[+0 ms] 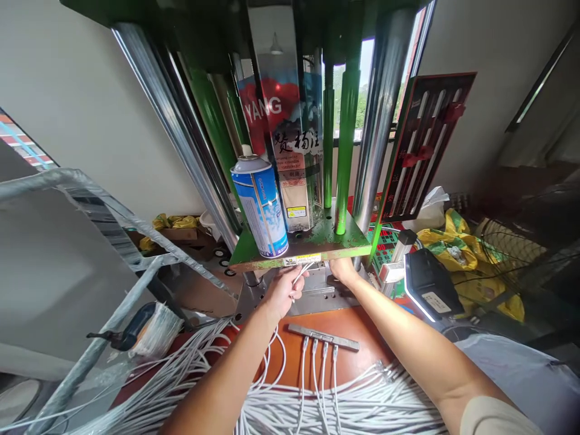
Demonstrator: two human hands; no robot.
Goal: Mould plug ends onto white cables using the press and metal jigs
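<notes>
While the left hand (284, 291) pinches white cables (301, 276) below the green plate's (324, 243) front edge, their ends hard to distinguish, right hand (343, 270) partly beneath this plate, fingers hidden, grip I cannot tell.

Grey wall (77, 103), bright window (367, 60) w/ greenery (364, 99) outside, brickwork (25, 145) far L, dim far R, poss. curtain (550, 115)

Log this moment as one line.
left hand: holds thin white cables; right hand: partly beneath green metal plate; blue-white cylindrical can: on plate
</notes>
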